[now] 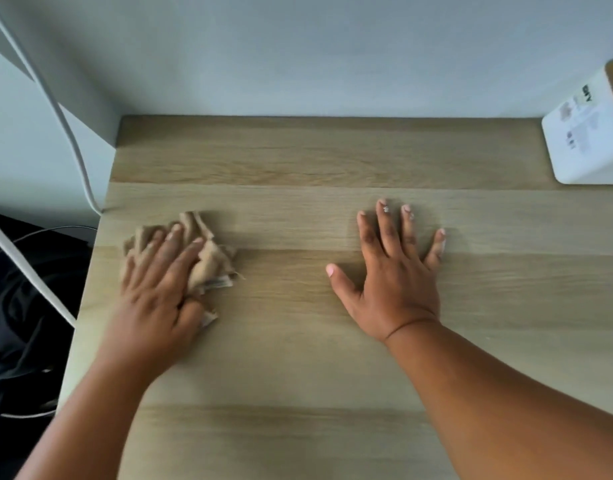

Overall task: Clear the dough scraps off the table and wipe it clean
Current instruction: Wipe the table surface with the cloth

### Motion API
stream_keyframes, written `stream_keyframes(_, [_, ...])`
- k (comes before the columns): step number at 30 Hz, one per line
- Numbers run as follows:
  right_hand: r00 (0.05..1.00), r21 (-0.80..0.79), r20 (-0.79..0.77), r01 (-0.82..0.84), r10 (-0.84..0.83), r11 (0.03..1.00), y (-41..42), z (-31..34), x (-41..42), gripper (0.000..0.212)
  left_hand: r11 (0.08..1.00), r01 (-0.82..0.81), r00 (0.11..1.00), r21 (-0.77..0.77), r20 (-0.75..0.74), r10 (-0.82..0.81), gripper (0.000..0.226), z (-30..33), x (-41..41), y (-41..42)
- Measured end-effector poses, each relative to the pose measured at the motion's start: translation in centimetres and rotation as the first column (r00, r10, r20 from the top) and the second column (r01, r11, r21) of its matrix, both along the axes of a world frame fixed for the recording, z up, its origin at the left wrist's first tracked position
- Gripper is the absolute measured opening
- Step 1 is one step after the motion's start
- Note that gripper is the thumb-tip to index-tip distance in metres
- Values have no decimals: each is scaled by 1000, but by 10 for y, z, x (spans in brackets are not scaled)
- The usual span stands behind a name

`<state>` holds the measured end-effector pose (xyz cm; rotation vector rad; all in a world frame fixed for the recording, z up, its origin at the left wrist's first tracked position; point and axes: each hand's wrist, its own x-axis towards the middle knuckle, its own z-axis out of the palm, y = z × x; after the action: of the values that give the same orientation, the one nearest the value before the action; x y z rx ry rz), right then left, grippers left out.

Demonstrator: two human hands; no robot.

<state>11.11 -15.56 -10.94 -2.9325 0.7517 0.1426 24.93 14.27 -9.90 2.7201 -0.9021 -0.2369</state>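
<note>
While left hand (159, 282) presses cloth (208, 258), right fingers (384, 226) spread, white box (589, 133) far right.

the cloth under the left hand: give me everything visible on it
The cloth is a tan, beige fabric rag, crumpled into a loose wad with folds and frayed edges. A small printed tag or label shows at its lower right edge. It lies on the light wooden table, near the left edge. The left hand presses down on it with fingers spread and nearly straight, covering its left part. The right hand lies flat on the table, apart from it.
</note>
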Motion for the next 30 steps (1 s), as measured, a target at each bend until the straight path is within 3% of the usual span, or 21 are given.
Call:
stream_keyframes(5, [1000, 11, -2, -5, 5, 1000, -1, 0, 1, 92, 965, -245, 969, 92, 13, 245, 81, 8, 50, -21])
stream_keyframes(10, [1000, -1, -2, 1, -1, 1000, -1, -1, 1, 92, 919, -392, 917, 53, -63, 394, 81, 6, 86, -83])
stream_keyframes(17, [1000, -22, 2, 3, -3, 1000, 0, -3, -1, 92, 949, -305, 950, 77, -51, 309, 81, -1, 77, -104])
stream_keyframes(30, [1000, 3, 6, 13, -13, 1000, -1, -3, 2, 88, 997, -52, 998, 56, -25, 54, 83, 2, -45, -109])
